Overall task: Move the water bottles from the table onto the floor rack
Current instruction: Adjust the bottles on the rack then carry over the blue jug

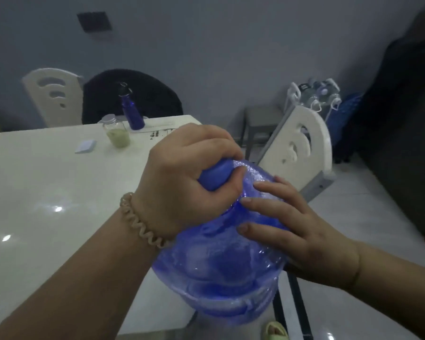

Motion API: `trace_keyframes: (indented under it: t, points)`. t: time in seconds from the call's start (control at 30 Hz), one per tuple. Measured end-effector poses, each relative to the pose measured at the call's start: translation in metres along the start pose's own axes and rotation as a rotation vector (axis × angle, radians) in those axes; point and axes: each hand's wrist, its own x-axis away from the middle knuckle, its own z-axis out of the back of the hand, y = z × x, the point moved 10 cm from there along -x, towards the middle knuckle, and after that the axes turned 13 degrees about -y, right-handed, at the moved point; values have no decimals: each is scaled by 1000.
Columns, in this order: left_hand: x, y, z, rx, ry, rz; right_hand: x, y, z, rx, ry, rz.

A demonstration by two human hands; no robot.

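Far left: white tabletop (47,192), glossy. It carries a small pale card (86,146), a lidded jar of greenish stuff (117,133) and a slim blue drinking bottle (132,111) near the back edge, all well apart from your hands. None of these lies in the carry path.

Centre-left: your left hand (182,177), with a coiled band (142,222) on the wrist, is closed around the blue cap and neck of the large blue water jug (219,273). The fingers wrap it fully, thumb side toward you. That grip takes the weight; keep it fixed on the neck rather than on the cap alone, since I judge a cap could slip or pop.

Centre: the jug sits at the tabletop's right edge, its body overhanging toward the floor. Whether its base rests on the tabletop cannot be told. It looks tilted slightly away from you.

Centre-right: your right hand (297,231) lies flat on the jug's shoulder, fingers spread and not gripping anything. Judgement: slide it lower, under the body, before you take the full load, because a flat palm on slick plastic only steadies.

Right: a white chair (302,148) stands close beside the jug, and beyond it a floor rack (314,99) with clear bottles sits against the wall. Swing the jug clear of the chair back, keep it close to your body, and lower it with your knees bent.
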Motion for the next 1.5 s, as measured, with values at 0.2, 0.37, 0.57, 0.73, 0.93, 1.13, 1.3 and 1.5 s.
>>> trace_keyframes:
  t: [0.2, 0.37, 0.57, 0.73, 0.93, 1.13, 1.3, 1.5]
  points:
    - [-43, 49, -30, 84, 7, -99, 60, 16, 37, 49, 38, -77]
    - [-89, 101, -85, 83, -37, -116, 131, 47, 65, 13, 87, -112]
    - [-159, 159, -164, 68, -43, -63, 228, 110, 106, -63, 106, -122]
    - [-213, 197, -221, 111, 53, -45, 298, 167, 146, -43, 98, -105]
    - [-279, 217, -273, 164, 66, -104, 345, 228, 179, -16, 82, -150]
    - [-338, 191, -315, 199, 60, -111, 354, 296, 187, -38, 50, -181]
    - [-382, 140, -354, 217, 67, -138, 344, 371, 170, -26, 22, -214]
    - [-448, 56, -393, 251, 43, -155, 308, 469, 152, 21, 18, -244]
